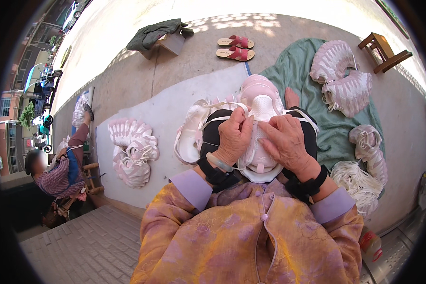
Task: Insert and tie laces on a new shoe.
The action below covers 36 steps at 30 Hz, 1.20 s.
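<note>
A pale pink and white sneaker (260, 154) lies across my dark-clad lap, its toe pointing away from me. White shoelace (241, 105) runs out to both sides of it. My left hand (234, 137) pinches the lace at the left edge of the lacing opening. On the opposite edge, my right hand (288, 141) has its fingers curled against the sneaker, gripping it near the tongue; whether lace is also between these fingertips is hidden. Another white and pink shoe (190, 135) rests just left of my lap.
Stacked pink-white shoes (133, 151) lie on a pale sheet (165, 106) at left. More stacked shoes (341, 78) and a bundle of white laces (357, 184) are on a green cloth (291, 61). Red sandals (235, 54) and a wooden stool (383, 52) stand beyond. Another person (64, 173) sits far left.
</note>
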Motion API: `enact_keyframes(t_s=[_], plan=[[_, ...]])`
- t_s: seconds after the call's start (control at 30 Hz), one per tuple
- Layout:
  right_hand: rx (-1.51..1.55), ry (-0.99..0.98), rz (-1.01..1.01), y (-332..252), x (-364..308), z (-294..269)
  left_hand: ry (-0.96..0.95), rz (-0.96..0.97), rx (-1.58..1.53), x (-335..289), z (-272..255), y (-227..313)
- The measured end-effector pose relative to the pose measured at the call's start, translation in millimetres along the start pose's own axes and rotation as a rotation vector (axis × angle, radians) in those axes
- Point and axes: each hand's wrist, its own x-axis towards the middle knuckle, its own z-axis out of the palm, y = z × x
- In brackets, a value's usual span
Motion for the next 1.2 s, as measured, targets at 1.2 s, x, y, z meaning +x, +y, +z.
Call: enact_keyframes(t_s=[1.2], plan=[[-0.15, 0.163, 0.079, -20.0, -6.0, 27.4, -0.449, 0.103, 0.428, -10.3, -31.6, 24.7]])
